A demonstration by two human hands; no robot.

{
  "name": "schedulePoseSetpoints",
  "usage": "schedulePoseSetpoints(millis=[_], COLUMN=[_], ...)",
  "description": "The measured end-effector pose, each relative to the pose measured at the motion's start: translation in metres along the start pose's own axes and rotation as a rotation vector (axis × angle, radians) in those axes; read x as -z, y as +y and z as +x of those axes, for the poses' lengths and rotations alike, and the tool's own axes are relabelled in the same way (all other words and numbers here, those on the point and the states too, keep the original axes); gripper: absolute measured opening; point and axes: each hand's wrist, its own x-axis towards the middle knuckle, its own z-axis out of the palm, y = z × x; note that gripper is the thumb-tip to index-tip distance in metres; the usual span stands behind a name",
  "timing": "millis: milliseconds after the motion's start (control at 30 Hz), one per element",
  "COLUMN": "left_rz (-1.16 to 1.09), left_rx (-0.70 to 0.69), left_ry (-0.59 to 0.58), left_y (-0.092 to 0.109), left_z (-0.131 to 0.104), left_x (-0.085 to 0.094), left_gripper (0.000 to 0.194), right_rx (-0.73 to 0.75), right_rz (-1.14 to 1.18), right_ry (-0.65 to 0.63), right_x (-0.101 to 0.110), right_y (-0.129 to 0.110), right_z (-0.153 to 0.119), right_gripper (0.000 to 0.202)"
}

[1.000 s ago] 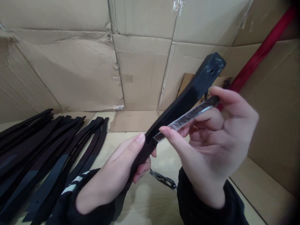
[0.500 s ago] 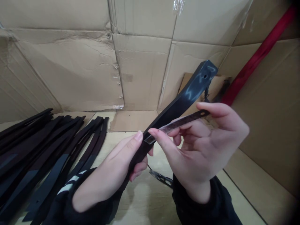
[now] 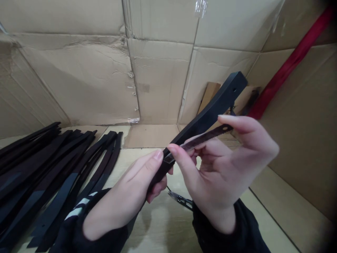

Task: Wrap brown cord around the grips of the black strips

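A long, curved black strip [image 3: 216, 102] slants up to the right, with a small hole near its upper end. My left hand [image 3: 131, 189] is wrapped round its lower part, thumb on top. Between the thumb and fingers of my right hand [image 3: 223, 168] is a thin dark blade [image 3: 205, 137] with a hole at its far end. The blade lies along the strip, its lower tip touching the surface just beside my left thumb.
Several similar dark curved strips [image 3: 60, 172] lie in a pile at the left. Small black snips [image 3: 181, 200] rest on the table [image 3: 155, 228] below my hands. Cardboard walls [image 3: 163, 80] stand behind, and a red band [image 3: 289, 66] hangs at the right.
The strip's upper end has shifted slightly right and down, and its shine has faded. The blade's lower tip has moved a little down along the strip.
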Motion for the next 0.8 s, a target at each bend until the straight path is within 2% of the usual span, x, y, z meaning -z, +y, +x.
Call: schedulePoseSetpoints(millis=[200, 533, 667, 800], left_rz=[-0.100, -0.184, -0.157, -0.126], left_rx=[0.023, 0.054, 0.048, 0.069], left_ry=[-0.057, -0.095, -0.118, -0.170], left_y=[0.000, 0.000, 0.000, -0.003], left_z=[0.000, 0.001, 0.001, 0.002], left_x=[0.002, 0.001, 0.003, 0.005], left_gripper=[0.044, 0.046, 0.047, 0.049], right_rx=[-0.025, -0.019, 0.026, 0.047], right_rz=[0.047, 0.044, -0.026, -0.131], right_ry=[0.118, 0.118, 0.132, 0.198], right_x=[0.002, 0.002, 0.006, 0.013], right_y=[-0.001, -0.001, 0.000, -0.001], right_z=[0.001, 0.000, 0.002, 0.006], right_gripper=[0.052, 0.056, 0.059, 0.049])
